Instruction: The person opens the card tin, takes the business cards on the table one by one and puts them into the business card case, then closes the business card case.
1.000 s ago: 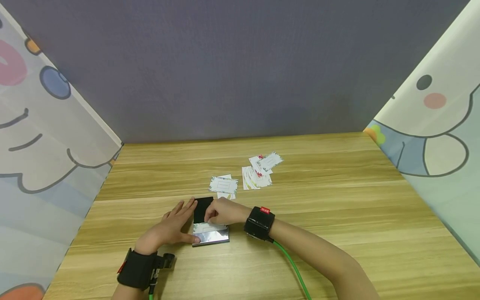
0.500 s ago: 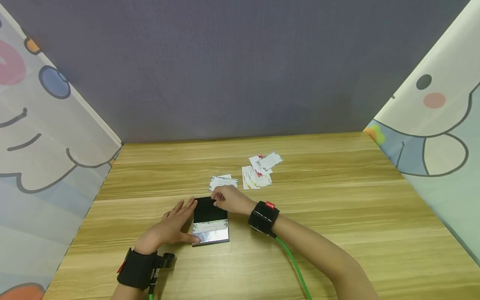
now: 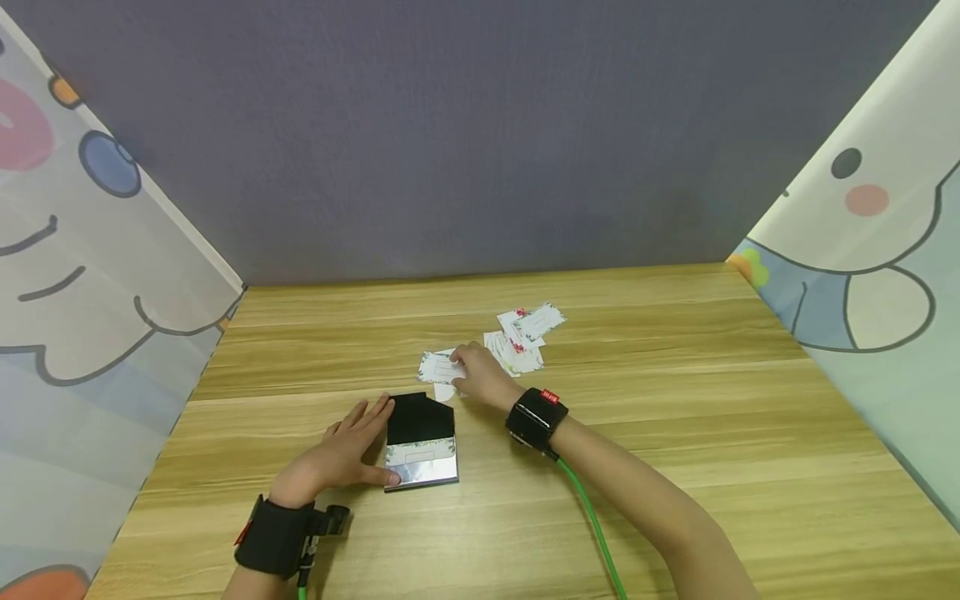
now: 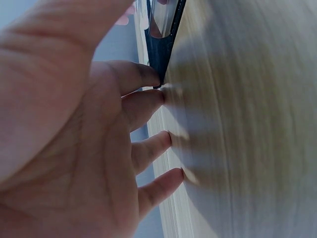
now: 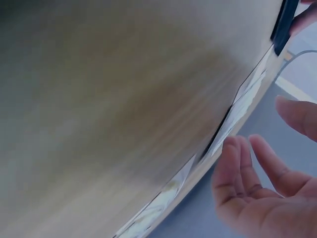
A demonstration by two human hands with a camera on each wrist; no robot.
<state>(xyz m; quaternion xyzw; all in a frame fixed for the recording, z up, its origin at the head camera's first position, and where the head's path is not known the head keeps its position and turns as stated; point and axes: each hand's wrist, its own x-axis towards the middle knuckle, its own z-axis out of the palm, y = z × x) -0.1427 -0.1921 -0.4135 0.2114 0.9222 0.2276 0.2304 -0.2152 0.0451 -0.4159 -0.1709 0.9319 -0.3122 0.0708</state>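
Note:
A black card case (image 3: 420,420) lies unfolded on the table, a white leaf-bordered card (image 3: 420,451) tucked behind the shiny strip at its near end. My left hand (image 3: 341,454) rests at its left side, thumb on the strip's corner. In the left wrist view, the spread fingers (image 4: 157,148) touch the tabletop and the case's black edge (image 4: 161,52). Beyond the case, my right hand (image 3: 483,375) hovers at a small group of white printed cards (image 3: 435,367). The right wrist view has its thumb (image 5: 299,116) and fingers apart, just above the cards (image 5: 240,106).
A second, overlapping group of white cards with red flowers and green leaves (image 3: 528,329) lies to the right and farther back. A grey panel (image 3: 480,142) stands behind the wooden table (image 3: 660,375). A green cable (image 3: 596,533) trails from my right wristband (image 3: 537,417).
My right hand has moved from over the card case, away and to the right, to the nearer card group. More of the case and its card is uncovered. The left hand stays put.

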